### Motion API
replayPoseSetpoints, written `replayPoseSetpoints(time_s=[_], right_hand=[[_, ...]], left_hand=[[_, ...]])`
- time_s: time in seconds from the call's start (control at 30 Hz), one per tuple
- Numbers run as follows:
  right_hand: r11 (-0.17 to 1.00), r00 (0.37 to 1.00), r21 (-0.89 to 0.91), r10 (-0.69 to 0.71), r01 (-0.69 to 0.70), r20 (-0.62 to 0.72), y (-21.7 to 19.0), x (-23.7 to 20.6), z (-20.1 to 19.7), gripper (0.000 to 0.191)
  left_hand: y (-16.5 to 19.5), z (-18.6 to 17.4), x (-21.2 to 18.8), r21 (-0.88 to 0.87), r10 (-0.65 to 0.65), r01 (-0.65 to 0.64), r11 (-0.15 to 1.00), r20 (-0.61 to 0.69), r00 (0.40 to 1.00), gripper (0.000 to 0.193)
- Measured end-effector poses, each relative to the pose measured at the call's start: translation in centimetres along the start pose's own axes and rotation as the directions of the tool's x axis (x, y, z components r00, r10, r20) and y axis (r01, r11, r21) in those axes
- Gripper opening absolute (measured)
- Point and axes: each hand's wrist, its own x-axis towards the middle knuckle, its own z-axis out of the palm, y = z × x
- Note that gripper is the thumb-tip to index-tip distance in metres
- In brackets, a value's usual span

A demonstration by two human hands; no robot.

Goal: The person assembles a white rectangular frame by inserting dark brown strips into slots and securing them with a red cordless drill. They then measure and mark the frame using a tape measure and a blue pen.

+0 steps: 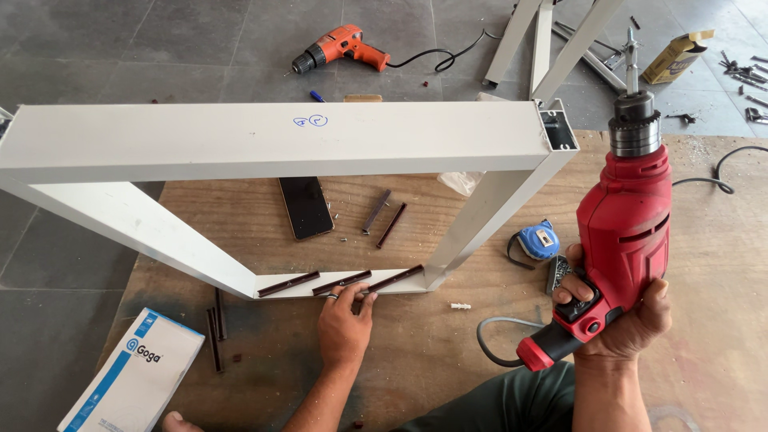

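Note:
A white rectangular metal frame [264, 136] stands upright on a plywood board [448, 352]. My left hand [346, 316] rests at the frame's bottom rail, fingertips on one of three short dark brown strips [342, 282] lying along that rail. My right hand [620, 316] grips the handle of a red corded drill [624, 232], held upright to the right of the frame with its chuck and bit pointing up.
A black phone [306, 207], loose brown strips [384, 218], a blue tape measure [538, 240] and a white wall plug [459, 306] lie on the board. A blue-and-white box [136, 376] sits front left. An orange drill [340, 48], more white frames [552, 40] and screws lie on the grey floor.

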Motion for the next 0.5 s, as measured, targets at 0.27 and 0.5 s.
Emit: replayPoseSetpoints(time_s=[0.27,0.5], right_hand=[[0.999,1.0,0.033,0.016,-0.015,-0.025,-0.3,-0.5,-0.7,0.084],[0.998,0.998,-0.056,0.011,-0.007,0.07,-7.1,-2.3,-0.6,0.088]], left_hand=[[-0.4,0.1,0.0,0.006,-0.013,0.013,1.0,0.016,1.0,0.023],[-0.8,-0.7,0.1,-0.006,0.032,-0.032,0.999,-0.008,0.999,0.021]])
